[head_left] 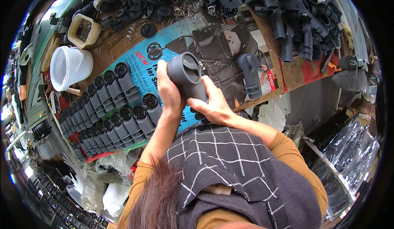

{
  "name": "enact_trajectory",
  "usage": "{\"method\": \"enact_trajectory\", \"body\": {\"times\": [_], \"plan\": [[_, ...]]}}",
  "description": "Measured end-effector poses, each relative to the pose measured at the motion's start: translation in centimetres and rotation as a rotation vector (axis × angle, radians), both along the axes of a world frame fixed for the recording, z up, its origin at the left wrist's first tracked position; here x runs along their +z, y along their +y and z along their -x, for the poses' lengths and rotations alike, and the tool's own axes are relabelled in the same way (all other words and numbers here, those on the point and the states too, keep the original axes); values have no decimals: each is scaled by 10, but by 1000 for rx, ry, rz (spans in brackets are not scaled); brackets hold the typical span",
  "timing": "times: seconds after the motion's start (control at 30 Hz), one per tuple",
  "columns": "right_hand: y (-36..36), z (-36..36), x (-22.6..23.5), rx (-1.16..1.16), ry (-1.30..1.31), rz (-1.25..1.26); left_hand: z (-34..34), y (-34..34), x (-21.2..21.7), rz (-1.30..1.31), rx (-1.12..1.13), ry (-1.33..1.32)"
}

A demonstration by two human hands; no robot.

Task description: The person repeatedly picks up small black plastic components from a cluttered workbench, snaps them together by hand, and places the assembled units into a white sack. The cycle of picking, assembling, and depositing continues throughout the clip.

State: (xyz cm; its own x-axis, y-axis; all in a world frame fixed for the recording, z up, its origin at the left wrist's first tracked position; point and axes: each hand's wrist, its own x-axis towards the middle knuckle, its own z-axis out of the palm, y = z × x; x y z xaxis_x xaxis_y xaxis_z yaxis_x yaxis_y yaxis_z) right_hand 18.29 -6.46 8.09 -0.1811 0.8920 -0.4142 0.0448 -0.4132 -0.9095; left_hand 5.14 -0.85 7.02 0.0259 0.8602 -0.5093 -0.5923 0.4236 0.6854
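Both hands hold one dark grey plastic tube fitting point(193, 90) with a round, ridged cap point(190, 67) at its upper end. My left hand point(169, 90) wraps round its left side, the thumb up beside the cap. My right hand point(213, 105) closes on the lower right side, fingers partly hidden behind the part. The fitting is tilted over a printed poster sheet point(135, 50) on the bench. To the right of my hands, a similar grey fitting point(249, 76) lies alone on the sheet. Left of my left hand, another fitting point(152, 105) ends a long row.
Rows of grey fittings point(108, 90) with round black discs line the left. Behind them stand a white bucket point(70, 68) and a cream tub of small parts point(84, 31). Loose black caps point(141, 7) and springs point(186, 8) lie at the back; fittings point(303, 21) are heaped back right.
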Motion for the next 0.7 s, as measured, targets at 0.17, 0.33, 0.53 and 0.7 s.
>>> {"method": "enact_trajectory", "body": {"times": [0.17, 0.33, 0.53, 0.7], "plan": [[16, -5, -1, -42, -217, -192, 0, -2, -2, -78, -16, 12], [32, -21, -11, -44, -667, -852, -10, -13, -4, -104, -179, 79], [8, -26, -17, -149, -603, -639, -22, -10, -7, -196, -174, 183], [-22, -16, -23, -94, -504, -522, -23, -4, -14, 66, -165, 161]]}}
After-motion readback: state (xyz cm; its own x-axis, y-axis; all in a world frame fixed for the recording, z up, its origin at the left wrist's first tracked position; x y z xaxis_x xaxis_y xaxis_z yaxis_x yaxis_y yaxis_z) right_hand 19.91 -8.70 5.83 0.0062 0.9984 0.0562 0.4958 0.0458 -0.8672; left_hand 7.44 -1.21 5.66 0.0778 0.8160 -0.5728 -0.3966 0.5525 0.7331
